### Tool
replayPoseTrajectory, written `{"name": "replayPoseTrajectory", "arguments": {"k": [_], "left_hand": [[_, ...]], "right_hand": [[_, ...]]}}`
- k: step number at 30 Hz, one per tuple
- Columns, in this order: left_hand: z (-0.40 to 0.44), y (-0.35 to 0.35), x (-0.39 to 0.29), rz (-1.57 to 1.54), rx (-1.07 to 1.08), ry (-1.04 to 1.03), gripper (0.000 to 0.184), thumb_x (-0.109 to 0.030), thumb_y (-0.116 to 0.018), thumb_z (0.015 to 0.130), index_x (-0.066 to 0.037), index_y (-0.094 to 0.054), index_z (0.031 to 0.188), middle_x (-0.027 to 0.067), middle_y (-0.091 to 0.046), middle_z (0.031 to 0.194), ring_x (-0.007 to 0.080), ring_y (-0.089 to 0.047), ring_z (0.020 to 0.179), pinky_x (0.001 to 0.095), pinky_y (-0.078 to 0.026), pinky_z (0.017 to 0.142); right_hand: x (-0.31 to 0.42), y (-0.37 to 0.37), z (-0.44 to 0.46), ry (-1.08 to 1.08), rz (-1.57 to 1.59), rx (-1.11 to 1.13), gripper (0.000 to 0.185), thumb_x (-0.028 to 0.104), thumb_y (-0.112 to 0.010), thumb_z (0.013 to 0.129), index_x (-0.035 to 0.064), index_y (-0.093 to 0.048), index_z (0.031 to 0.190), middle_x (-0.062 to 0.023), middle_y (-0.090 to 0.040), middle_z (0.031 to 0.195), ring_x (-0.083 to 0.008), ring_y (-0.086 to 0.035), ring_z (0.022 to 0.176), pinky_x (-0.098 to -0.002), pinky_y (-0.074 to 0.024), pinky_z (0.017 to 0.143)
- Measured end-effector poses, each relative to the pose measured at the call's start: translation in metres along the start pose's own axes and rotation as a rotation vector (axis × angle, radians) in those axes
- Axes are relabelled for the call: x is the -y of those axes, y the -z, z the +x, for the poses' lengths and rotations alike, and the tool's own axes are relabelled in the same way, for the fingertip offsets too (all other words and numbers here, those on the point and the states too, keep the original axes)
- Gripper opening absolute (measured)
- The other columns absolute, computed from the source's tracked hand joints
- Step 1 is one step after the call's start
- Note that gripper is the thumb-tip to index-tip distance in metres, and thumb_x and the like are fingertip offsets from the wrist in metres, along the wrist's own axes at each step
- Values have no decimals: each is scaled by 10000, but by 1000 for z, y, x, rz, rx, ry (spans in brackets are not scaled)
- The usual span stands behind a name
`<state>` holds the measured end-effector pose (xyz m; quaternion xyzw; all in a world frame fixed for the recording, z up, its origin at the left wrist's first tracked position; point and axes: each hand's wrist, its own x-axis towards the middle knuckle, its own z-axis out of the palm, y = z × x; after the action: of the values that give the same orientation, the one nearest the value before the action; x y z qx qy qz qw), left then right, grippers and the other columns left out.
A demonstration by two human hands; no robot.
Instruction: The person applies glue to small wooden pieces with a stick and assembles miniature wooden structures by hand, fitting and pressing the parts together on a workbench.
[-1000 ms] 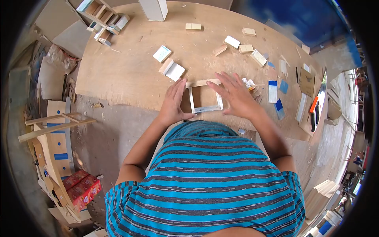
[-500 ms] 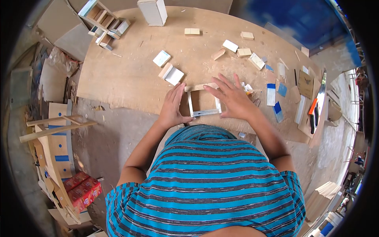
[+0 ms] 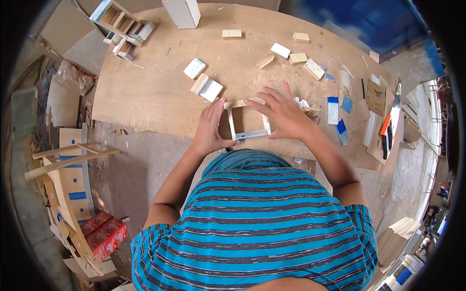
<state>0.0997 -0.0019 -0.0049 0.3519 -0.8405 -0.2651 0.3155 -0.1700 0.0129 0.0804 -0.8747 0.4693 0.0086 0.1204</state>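
Note:
A small rectangular wooden frame (image 3: pixel 252 135) lies near the table's front edge, with bare plywood showing through its middle. Along its left side, my left hand (image 3: pixel 209 127) grips it, fingertips at the far corner and thumb at the near one. My right hand (image 3: pixel 287 116) holds the opposite side; its thumb is by the near right corner and a fingertip rests on the far rail, while other fingers are raised. Just beyond my left fingertips sit a white-faced block (image 3: pixel 210 90) and a bare wood piece (image 3: pixel 199 83) against it.
Several small wood blocks (image 3: pixel 298 58) are scattered over the plywood table (image 3: pixel 145 97). A stepped wooden assembly (image 3: pixel 124 26) and a white box (image 3: pixel 182 13) stand at the back left. To the right lie blue-and-white pieces (image 3: pixel 332 113), an orange-and-black handled tool (image 3: pixel 386 131) and a saw-like blade (image 3: pixel 395 104).
The view has tilted slightly, so the table's things appear a little higher and further left. Both hands keep nearly the same hold on the frame.

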Motion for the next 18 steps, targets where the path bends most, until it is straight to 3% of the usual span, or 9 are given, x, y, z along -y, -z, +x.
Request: {"name": "replayPoseTrajectory", "arguments": {"k": [18], "left_hand": [[3,0,-4,4,9,21,1299,-263,-937,416,-30,-280,1512,183,-441,1471,406,-401,1371,502,-315,1126]], "right_hand": [[0,3,1,17,-49,11,1224,349,-918,538,339,-243,1559,-113,-496,1397,-301,-386,1386,-677,-130,1163]]}}
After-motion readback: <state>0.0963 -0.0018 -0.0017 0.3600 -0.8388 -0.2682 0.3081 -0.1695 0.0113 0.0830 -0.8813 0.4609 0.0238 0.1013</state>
